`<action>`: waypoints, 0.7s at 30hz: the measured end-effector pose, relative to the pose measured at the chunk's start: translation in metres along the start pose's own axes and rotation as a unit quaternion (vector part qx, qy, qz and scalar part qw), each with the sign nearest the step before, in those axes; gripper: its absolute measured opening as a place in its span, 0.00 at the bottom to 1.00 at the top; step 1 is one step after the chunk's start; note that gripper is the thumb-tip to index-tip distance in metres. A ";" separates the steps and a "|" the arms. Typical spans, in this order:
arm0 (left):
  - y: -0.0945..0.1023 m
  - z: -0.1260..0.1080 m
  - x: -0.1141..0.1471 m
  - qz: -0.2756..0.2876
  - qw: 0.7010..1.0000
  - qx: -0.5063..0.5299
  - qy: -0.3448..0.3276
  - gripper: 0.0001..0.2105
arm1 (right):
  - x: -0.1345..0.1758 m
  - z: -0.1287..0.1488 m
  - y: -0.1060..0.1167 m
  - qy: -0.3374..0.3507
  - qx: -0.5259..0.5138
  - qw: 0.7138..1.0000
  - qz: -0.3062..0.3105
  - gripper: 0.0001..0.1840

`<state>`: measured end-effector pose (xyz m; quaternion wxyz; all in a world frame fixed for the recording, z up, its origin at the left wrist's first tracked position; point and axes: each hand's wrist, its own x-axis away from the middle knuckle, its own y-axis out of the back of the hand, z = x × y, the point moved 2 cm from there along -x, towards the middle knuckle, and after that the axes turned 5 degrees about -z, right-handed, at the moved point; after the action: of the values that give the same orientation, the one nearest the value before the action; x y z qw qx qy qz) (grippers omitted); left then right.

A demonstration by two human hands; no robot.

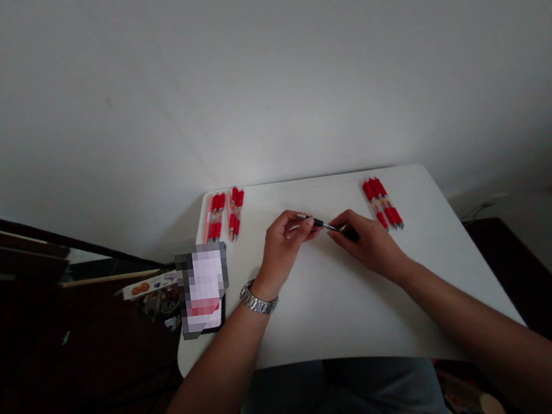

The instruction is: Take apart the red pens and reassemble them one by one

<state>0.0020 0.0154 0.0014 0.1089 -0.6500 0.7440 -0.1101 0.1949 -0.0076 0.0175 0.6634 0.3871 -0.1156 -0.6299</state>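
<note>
The left hand (284,242) pinches a slim black-and-silver pen (318,222) between thumb and curled fingers, above a white, round-cornered surface (317,302). The right hand (372,244), just beside it, is closed at the pen's silver end; a small dark piece in its grip is hard to make out. Red-and-clear pens (384,204) lie side by side just beyond the right hand; two more red-and-clear groups (216,219) lie left of the left hand.

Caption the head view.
Left hand and right hand hold a black pen over a white table, red pens on either side.
</note>
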 end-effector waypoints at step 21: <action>0.007 -0.003 -0.004 -0.063 0.997 0.024 -0.031 0.12 | 0.000 -0.004 -0.001 0.019 -0.003 1.000 -0.011 0.12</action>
<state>-0.0050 0.0208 0.0019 0.1398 -0.6963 0.6947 -0.1145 0.1973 -0.0060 0.0140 0.6595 0.3979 -0.0969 -0.6303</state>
